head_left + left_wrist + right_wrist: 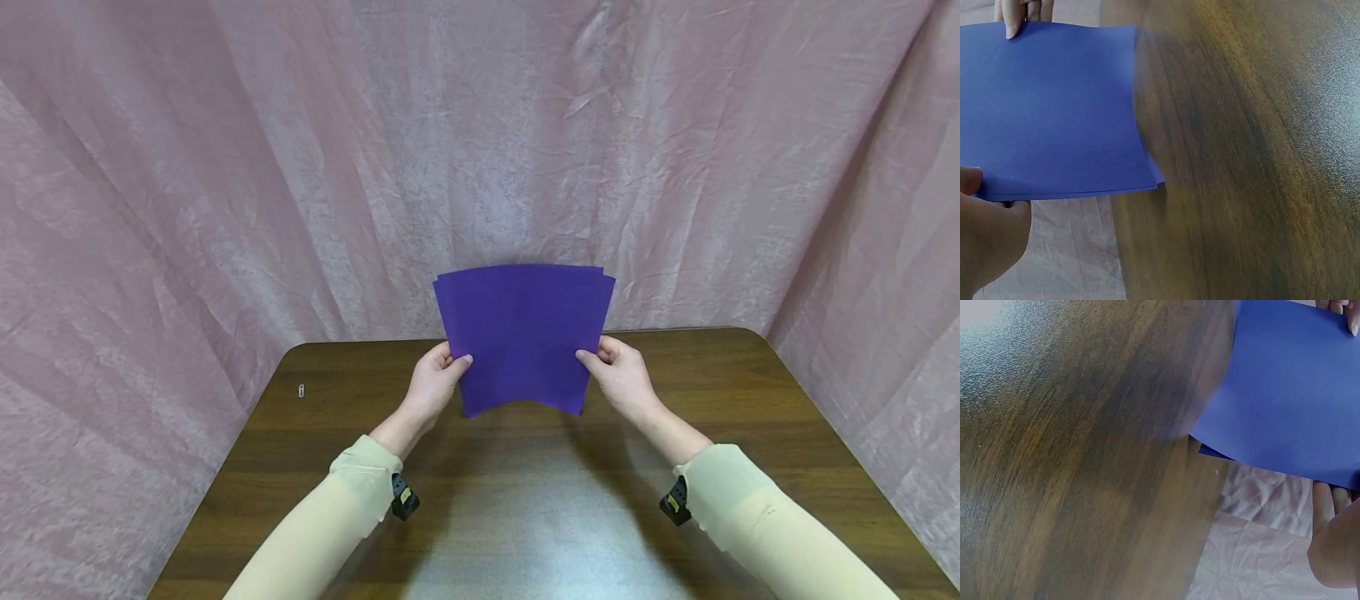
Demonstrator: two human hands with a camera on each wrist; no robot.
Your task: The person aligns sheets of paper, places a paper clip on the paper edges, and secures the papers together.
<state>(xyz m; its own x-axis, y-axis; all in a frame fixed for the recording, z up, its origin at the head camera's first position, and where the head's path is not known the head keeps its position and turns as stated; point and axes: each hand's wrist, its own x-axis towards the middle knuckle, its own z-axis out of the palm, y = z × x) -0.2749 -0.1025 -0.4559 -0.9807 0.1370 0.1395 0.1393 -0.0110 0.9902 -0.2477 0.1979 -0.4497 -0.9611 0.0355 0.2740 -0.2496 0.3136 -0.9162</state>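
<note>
Purple sheets of paper (525,333), stacked slightly out of line so that more than one corner shows, are held up between both hands over the far part of the table. My left hand (433,383) pinches the left edge, thumb on the near face and fingers behind. On the right edge, my right hand (624,379) pinches in the same way. The stack bows, its lower edge curving up in the middle. In the left wrist view the paper (1054,112) looks blue, and a second layer peeks out at one corner; the right wrist view also shows an offset layer beneath the paper (1297,394).
A small paper clip (302,391) lies on the brown wooden table (720,392), toward its far left corner. Pink curtains (510,150) hang behind the table and along both sides. Each sleeved forearm wears a small black device (405,497) at the wrist.
</note>
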